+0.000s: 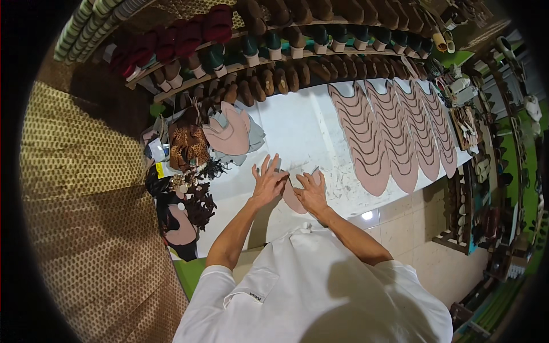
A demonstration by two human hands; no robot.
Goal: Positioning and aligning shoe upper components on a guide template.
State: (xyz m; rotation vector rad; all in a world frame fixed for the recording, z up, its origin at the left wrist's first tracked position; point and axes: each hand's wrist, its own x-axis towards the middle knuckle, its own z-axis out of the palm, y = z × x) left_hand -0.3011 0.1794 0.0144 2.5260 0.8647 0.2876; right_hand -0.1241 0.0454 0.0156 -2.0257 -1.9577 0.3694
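Seen from above, a person in a white shirt leans over a white worktop desk (297, 123). Both forearms reach forward to a single flat, pink, shoe-upper-shaped cut piece of leather or fabric (293, 200) lying on the desk just in front of the body.

The left hand (267, 182) lies flat with fingers spread, pressing down on the left edge of the pink piece; it grips nothing. The right hand (311, 191) rests on the piece's right side with fingers partly curled. A thin, pale tool tip seems to stick out above its fingers, but it is too small to say what it is or whether the hand truly holds it.

To the right, four long overlapping rows of identical pink cut uppers (394, 134) are laid out on the desk. To the left sits a loose pile of pink and grey cut pieces (231, 134), beside leopard-print material (187, 146) and dark trimmings. Shelves of wooden shoe lasts (297, 68) run along the far edge.

Risks, as a judgement: the two hands are very close together, so if the thin tool is sharp, a slip could nick the left fingers. If the left palm's pressure eases, the piece could slide and any mark or cut run crooked. A wide elbow movement could disturb the neat rows to the right.
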